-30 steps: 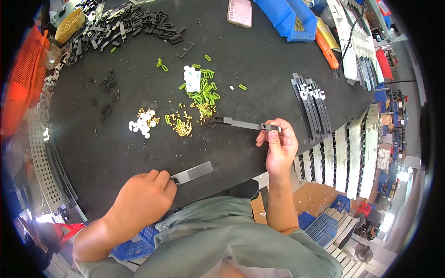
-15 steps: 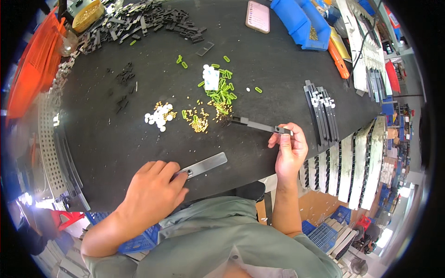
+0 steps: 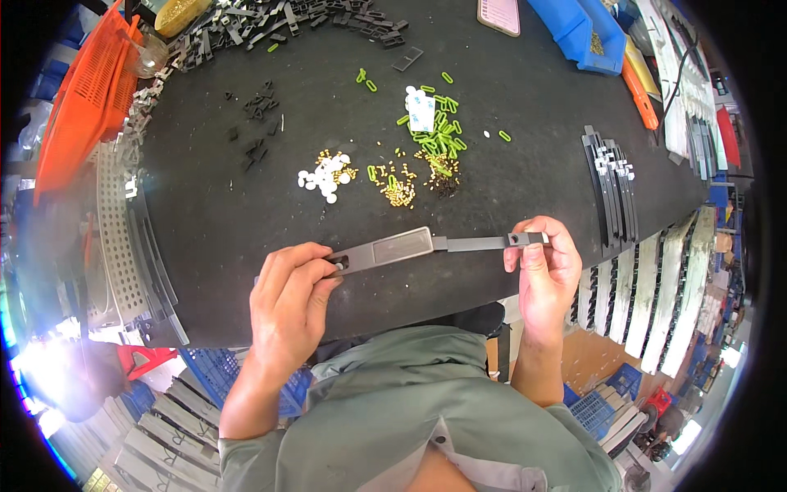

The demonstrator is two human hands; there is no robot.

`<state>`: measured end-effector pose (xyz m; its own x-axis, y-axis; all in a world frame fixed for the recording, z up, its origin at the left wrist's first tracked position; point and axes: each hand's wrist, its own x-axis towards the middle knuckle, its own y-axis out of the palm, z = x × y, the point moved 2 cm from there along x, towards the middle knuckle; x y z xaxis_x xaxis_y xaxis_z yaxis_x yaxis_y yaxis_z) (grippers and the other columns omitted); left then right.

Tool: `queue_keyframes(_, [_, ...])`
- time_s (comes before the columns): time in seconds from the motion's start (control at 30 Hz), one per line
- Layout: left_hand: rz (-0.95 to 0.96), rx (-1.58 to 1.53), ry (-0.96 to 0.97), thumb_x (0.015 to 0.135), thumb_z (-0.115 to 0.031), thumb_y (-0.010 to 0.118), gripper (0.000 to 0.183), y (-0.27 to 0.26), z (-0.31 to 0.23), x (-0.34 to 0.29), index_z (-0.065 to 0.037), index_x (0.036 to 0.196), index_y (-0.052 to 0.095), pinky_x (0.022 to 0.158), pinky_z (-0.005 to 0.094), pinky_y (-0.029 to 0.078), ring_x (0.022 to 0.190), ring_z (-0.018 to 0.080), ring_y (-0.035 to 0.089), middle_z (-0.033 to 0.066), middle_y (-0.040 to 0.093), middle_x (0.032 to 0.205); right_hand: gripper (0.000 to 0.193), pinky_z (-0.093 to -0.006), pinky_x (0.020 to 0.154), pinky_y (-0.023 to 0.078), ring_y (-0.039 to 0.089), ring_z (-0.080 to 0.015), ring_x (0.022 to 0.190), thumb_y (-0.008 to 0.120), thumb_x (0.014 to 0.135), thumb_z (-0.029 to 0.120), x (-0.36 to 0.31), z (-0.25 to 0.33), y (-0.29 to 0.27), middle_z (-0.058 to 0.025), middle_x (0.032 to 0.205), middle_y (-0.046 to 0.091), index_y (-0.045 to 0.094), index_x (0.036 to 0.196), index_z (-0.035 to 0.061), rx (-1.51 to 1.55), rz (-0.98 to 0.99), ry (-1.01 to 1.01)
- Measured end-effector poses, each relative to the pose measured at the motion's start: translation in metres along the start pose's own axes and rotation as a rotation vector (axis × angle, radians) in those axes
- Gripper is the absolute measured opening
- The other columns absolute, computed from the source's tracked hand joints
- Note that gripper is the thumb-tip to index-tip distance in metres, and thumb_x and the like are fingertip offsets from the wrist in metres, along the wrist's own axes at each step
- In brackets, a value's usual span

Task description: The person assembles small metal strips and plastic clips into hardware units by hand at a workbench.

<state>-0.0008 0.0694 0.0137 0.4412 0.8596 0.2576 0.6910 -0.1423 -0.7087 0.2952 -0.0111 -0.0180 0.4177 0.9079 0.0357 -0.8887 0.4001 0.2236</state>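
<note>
My left hand [image 3: 288, 297] pinches the left end of a flat grey metal bar [image 3: 385, 249] with a long recessed panel and a hole near the held end. Between thumb and fingers, my right hand [image 3: 548, 275] grips the right end of a narrow dark strip [image 3: 479, 243] with a small block at that end. Both pieces are held in line above the black table, the strip's left tip meeting the bar's right end. Whether the tip sits inside the bar or only touches it, I cannot tell.
Beyond my hands lie green oval rings [image 3: 443, 135], small brass pieces [image 3: 399, 193] and white round pieces [image 3: 326, 175]. Several dark strips with white parts [image 3: 608, 184] lie at right. Black parts [image 3: 279, 20] are heaped at the back, near an orange basket [image 3: 86, 107] and blue bins [image 3: 582, 37].
My left hand has lifted the grey bar off the table and turned it level. The dark strip has swung level too, and the two ends now meet. The view has shifted.
</note>
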Motion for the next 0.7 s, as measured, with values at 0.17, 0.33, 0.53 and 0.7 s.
queue_keyframes(0.17, [0.143,0.056,0.121,0.080,0.002,0.075,0.015,-0.011,0.004,0.002,0.001,0.092,0.067,0.079,0.0402,0.054,0.091,0.0330,0.067,0.0150,0.070,0.104,0.016,-0.0254,0.068,0.053,0.064,-0.0120,0.076,0.064,0.100,0.002,-0.008,-0.001,0.000,-0.0085,0.099,0.067,0.062,0.115,-0.0030,-0.136,0.087,0.175])
queue_keyframes(0.33, [0.171,-0.036,0.175,0.077,0.004,0.076,0.017,-0.001,0.000,0.002,0.000,0.091,0.067,0.078,0.0408,0.055,0.090,0.0344,0.067,0.0158,0.070,0.104,0.017,-0.0245,0.071,0.054,0.066,-0.0112,0.079,0.060,0.099,-0.004,-0.022,-0.013,0.015,-0.0068,0.100,0.067,0.063,0.116,-0.0026,-0.011,0.090,0.255])
queue_keyframes(0.53, [0.065,-0.243,-0.066,0.078,0.004,0.078,0.021,0.016,-0.012,-0.014,0.002,0.093,0.065,0.076,0.0412,0.055,0.090,0.0357,0.067,0.0171,0.070,0.105,0.017,-0.0289,0.073,0.056,0.067,-0.0163,0.089,0.064,0.097,-0.002,-0.025,-0.014,0.029,-0.0124,0.115,0.060,0.064,0.114,-0.0043,0.015,0.208,0.187])
queue_keyframes(0.7, [0.309,-0.028,0.113,0.075,0.011,0.073,0.051,0.024,-0.030,-0.003,-0.011,0.122,0.075,0.075,0.0401,0.055,0.090,0.0309,0.064,0.0148,0.064,0.101,0.022,-0.0311,0.075,0.056,0.067,-0.0186,0.091,0.064,0.095,-0.009,-0.039,-0.011,0.034,-0.0123,0.117,0.057,0.064,0.116,-0.0048,0.262,0.165,0.283])
